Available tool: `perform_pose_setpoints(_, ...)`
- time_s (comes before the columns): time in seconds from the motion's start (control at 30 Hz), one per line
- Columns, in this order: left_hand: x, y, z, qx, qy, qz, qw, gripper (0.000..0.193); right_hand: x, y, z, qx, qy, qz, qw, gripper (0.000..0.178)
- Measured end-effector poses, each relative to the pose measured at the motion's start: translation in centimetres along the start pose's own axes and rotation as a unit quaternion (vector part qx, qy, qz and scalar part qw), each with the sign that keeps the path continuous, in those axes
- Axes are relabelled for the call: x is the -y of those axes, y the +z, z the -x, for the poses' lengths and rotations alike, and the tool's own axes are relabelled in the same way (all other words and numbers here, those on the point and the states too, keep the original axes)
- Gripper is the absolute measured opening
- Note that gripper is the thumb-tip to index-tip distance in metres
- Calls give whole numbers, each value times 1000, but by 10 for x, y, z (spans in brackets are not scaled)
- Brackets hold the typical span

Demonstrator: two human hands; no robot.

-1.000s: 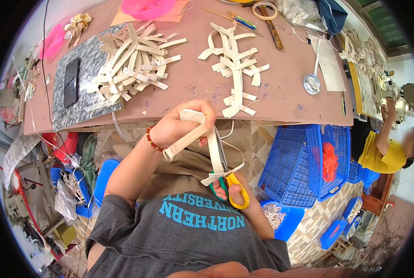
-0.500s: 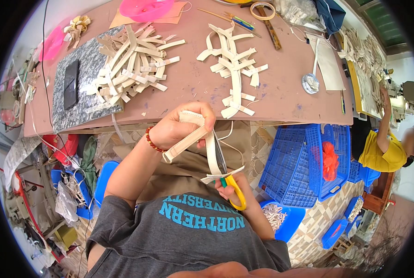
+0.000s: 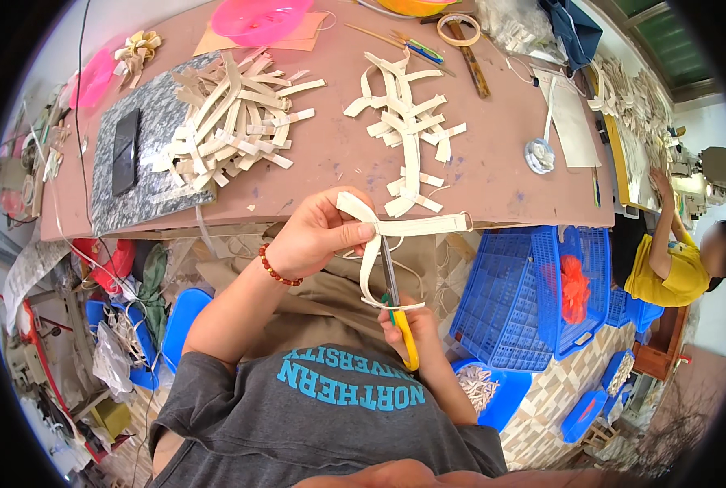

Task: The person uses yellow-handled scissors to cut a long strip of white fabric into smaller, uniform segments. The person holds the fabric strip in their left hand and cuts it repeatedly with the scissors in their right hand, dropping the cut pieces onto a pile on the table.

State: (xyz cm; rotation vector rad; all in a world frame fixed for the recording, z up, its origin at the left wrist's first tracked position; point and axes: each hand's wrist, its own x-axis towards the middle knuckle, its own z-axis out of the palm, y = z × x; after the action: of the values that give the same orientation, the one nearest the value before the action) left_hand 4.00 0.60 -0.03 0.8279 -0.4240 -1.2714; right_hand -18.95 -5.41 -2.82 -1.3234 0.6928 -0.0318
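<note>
My left hand (image 3: pixel 318 234), with a red beaded bracelet on its wrist, pinches a cream strap piece (image 3: pixel 428 225) just off the table's front edge. One arm of the strap sticks out to the right, another points up to the left, and a third curves down. Below it, my right hand (image 3: pixel 425 324) grips scissors (image 3: pixel 407 337) with yellow and green handles. Their blades point up toward the left fingertips, alongside the hanging strap. A short cross strip lies by the scissors' pivot. On the table are a heap of similar straps (image 3: pixel 234 134) and a smaller overlapping row of straps (image 3: pixel 412 154).
A dark phone (image 3: pixel 125 151) rests on the speckled stone slab (image 3: pixel 106 199) at left. Pink bowl (image 3: pixel 261 20), tape roll (image 3: pixel 459 29) and small white dish (image 3: pixel 539 155) stand farther back. Blue crates (image 3: pixel 501 297) sit below at right. A person in yellow (image 3: pixel 664 264) works at far right.
The strap has turned in my left hand; one arm now extends rightward instead of down-left. The scissors have swung more upright, with their blades now more exposed.
</note>
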Motion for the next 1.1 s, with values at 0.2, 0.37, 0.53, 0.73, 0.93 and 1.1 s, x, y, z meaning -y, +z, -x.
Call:
perform_pose_setpoints(0.2, -2, -4, -1, 31, -10, -13, 999, 18, 4, 1, 0, -13, -9, 34, 999, 39)
perform_pose_setpoints(0.37, -23, 3, -1, 61, 40, -180, 981, 16, 36, -3, -1, -94, -39, 315, 944, 49)
perform_pose_setpoints(0.53, -20, -6, 2, 81, 103, -248, 960, 4, 46, -3, -1, -120, -27, 372, 920, 57)
perform_pose_setpoints(0.73, -15, -14, 3, 91, 137, -240, 957, 11, 43, -1, -5, -135, -67, 370, 917, 55)
perform_pose_setpoints(0.93, -22, -10, 5, 103, 150, -325, 928, 13, 46, -1, -4, -129, -58, 402, 905, 60)
perform_pose_setpoints(1.1, -25, -11, 4, 123, 204, -392, 889, 15, 48, -1, -1, -106, -30, 368, 923, 58)
